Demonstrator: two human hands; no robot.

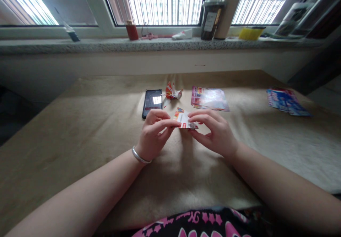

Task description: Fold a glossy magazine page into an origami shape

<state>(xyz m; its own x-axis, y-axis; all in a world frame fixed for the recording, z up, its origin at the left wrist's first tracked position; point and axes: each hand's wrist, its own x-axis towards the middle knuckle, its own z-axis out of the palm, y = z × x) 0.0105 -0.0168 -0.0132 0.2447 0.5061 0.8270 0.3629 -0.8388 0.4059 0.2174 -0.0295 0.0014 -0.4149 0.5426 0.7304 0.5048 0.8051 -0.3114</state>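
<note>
Between my hands, a little above the table, is a small piece of printed paper (183, 118), white with orange and red parts. My left hand (156, 130) pinches its left edge, thumb and fingers closed on it; a silver bangle circles that wrist. On the right side, my right hand (214, 128) grips the same paper between thumb and fingertips. Just beyond the paper stands a folded red-and-white paper shape (173, 91) with pointed tips. A dark phone (152, 102) lies flat behind my left hand.
A stack of pink printed leaflets (209, 97) lies beyond my right hand. Blue printed leaflets (287, 102) are fanned out at the table's far right. Behind the brown-covered table (80, 123), a stone windowsill (101, 46) holds a red container (131, 31), a dark jar (210, 21) and a yellow object (251, 33).
</note>
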